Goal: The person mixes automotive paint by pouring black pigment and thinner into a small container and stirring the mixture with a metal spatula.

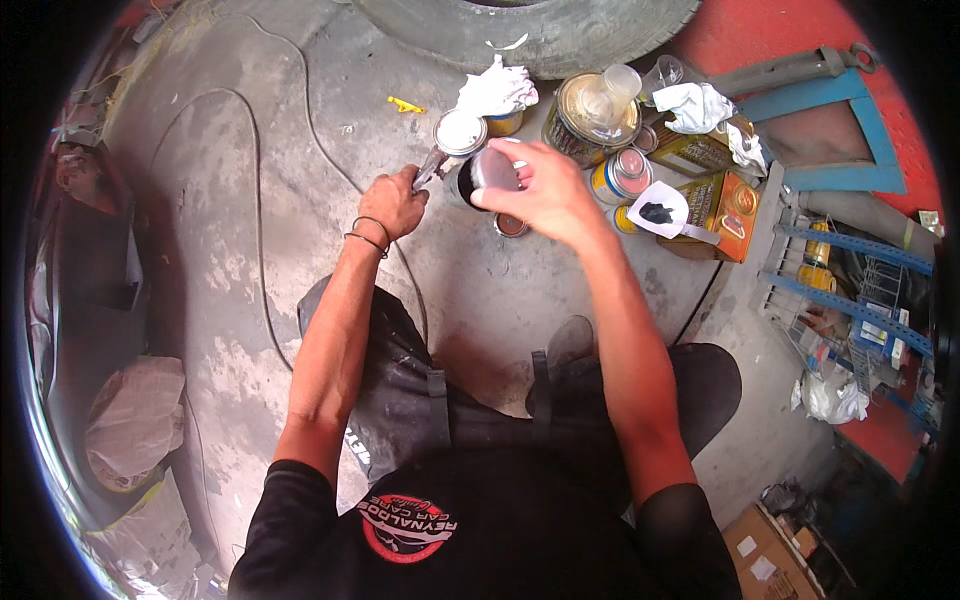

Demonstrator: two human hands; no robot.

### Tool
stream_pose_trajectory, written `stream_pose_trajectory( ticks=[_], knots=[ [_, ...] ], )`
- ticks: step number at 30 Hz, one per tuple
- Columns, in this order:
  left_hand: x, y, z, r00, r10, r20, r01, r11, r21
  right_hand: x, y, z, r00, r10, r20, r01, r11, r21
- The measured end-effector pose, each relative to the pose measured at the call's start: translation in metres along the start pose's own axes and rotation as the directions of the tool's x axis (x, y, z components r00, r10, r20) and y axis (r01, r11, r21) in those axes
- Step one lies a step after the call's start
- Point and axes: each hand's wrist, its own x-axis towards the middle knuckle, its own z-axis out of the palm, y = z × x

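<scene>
My left hand (393,206) is closed around a grey, metal-looking tool (430,170); its exact kind I cannot make out. Beside that tool's tip is a dark, round container (463,186), partly hidden by what my right hand holds. My right hand (548,190) grips a translucent plastic cup (491,172), tilted over the dark container. Just beyond stands a can with a pale lid (460,132). A small open tin with brown contents (511,225) sits below my right fingers.
White crumpled cloth (498,90) rests on a can. To the right are a large tin (580,125), a smaller paint can (628,172), a white paper with black matter (658,210) and a box (735,215). A tire (540,40) lies beyond; a cable (258,190) crosses the floor.
</scene>
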Motion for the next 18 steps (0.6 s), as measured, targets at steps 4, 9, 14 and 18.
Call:
stream_pose_trajectory(
  ticks=[4,9,14,18],
  knots=[
    [0.006,-0.011,-0.001,0.998,0.055,0.027,-0.048,0.978,-0.205,-0.006,0.016,-0.021,0.957,0.119,0.265,-0.279,0.626,0.728],
    [0.009,-0.010,-0.001,0.999,0.039,0.019,-0.032,0.959,-0.280,-0.036,0.082,-0.001,0.931,-0.031,0.363,-0.365,-0.055,0.930],
    [0.000,-0.021,-0.011,1.000,0.025,0.011,-0.020,0.945,-0.326,-0.110,0.139,0.079,0.816,0.174,0.551,-0.509,-0.235,0.828],
    [-0.005,-0.036,-0.019,0.999,-0.034,0.017,0.037,0.947,-0.320,-0.157,0.177,0.158,0.576,0.430,0.695,-0.678,-0.223,0.700]
  ],
)
